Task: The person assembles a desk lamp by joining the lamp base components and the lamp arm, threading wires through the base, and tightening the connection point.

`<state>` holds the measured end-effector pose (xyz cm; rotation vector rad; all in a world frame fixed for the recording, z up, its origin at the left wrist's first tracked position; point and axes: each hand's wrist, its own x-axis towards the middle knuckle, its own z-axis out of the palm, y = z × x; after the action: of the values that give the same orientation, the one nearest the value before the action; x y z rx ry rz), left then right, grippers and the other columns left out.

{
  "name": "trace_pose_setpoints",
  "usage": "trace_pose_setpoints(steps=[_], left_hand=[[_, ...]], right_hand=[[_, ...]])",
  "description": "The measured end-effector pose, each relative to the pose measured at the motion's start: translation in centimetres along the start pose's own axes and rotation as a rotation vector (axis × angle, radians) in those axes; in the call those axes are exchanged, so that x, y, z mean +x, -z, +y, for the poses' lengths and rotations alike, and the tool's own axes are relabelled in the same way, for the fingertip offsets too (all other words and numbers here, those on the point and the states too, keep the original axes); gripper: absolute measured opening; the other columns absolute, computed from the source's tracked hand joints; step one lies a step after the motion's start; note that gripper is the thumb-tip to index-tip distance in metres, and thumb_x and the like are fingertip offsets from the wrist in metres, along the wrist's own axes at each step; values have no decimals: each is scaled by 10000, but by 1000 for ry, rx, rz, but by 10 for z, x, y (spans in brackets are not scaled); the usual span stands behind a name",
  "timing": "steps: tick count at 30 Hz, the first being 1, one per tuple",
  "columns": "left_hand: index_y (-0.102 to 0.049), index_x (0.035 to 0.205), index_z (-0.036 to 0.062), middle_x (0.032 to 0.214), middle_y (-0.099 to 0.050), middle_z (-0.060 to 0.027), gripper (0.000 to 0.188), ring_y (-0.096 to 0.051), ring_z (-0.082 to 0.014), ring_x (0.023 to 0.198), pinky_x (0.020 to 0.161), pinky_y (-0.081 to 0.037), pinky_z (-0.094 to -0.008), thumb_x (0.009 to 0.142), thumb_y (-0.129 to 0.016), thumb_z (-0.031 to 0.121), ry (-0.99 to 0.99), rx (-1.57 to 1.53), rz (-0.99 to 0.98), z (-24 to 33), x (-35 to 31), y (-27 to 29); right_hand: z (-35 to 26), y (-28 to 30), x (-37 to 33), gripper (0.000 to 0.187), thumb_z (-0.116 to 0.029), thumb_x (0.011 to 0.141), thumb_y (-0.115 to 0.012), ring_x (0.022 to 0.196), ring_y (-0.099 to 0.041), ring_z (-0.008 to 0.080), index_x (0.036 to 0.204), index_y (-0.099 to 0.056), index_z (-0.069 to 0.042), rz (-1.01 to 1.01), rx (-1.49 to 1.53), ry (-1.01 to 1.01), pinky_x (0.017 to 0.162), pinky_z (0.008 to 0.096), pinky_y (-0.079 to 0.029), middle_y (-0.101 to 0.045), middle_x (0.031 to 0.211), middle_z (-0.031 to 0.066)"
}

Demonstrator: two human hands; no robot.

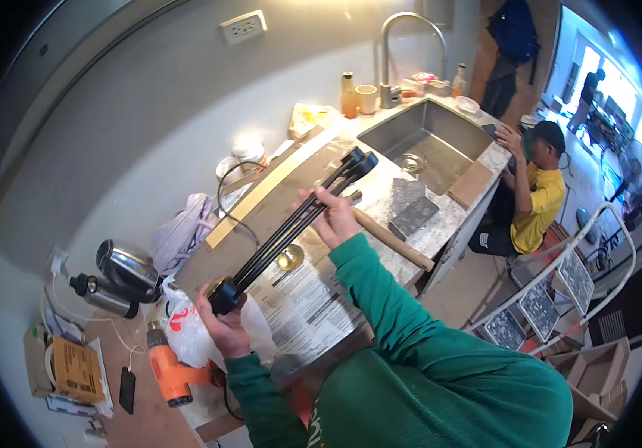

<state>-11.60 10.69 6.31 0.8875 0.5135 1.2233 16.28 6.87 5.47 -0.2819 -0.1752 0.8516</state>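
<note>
Both my hands hold a fixture made of slim black rods point(285, 237) with round black caps at its ends, slanting above the counter. My left hand point(225, 328) grips the wide cap at the near end, where a gold-coloured face shows. Around the rods, closer to the far end, the fingers of my right hand point(334, 218) are closed. Below the rods, a round gold-coloured piece point(290, 257) lies on a printed paper sheet point(302, 306). A hammer with a wooden handle point(396, 240) rests just right of my right hand, its head partly hidden.
An orange heat gun point(169, 369) lies near a white plastic bag point(187, 321). Dark stone pieces point(413, 213) sit before the sink point(478, 142). A person in a yellow shirt point(537, 209) crouches at the counter's right end, near a stepladder point(552, 299). A kettle point(123, 269) stands left.
</note>
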Motion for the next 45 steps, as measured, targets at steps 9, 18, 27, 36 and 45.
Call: trace_pose_setpoints(steps=[9,18,27,36,45], left_hand=[[-466,1233,29,1107,-595,-146,438,-604,-276,979,832,-524,-430,956,-426,366,16,-174,115,4,9,14],[-434,1311,-9,1234,-555,-178,696,-534,-302,1144,1008,-419,-450,923,-436,569,-68,-405,-106,9,-5,11],[-446,1310,73,1352,-477,-127,552,-460,-295,1249,1087,-322,-493,855,-677,283,0,-323,-238,-26,-3,-37],[-495,1202,19,1289,-496,-247,375,-492,-361,1199,1075,-351,-512,859,-645,55,1,-457,-147,-27,11,-28],[-534,1149,16,1255,-540,-207,343,-530,-287,1163,1013,-438,-445,879,-659,186,7,-330,-34,-29,12,-13]], right_hand=[[-5,-18,-23,87,12,834,-588,1045,-586,280,918,-574,31,-17,73,-122,931,587,-484,-597,943,102],[7,-17,-28,87,33,808,-560,1049,-570,288,890,-590,33,13,197,-144,951,617,-455,-599,959,127],[55,-32,-54,72,21,809,-591,1088,-574,279,842,-633,-26,-79,254,-278,991,601,-418,-658,978,117],[65,-27,-71,222,-101,874,-621,1185,-521,286,1066,-609,10,-224,185,-381,1069,484,-352,-635,1126,120],[61,-32,-79,285,-98,884,-616,1143,-558,257,1145,-569,8,-256,38,-513,1026,433,-427,-622,1136,147]])
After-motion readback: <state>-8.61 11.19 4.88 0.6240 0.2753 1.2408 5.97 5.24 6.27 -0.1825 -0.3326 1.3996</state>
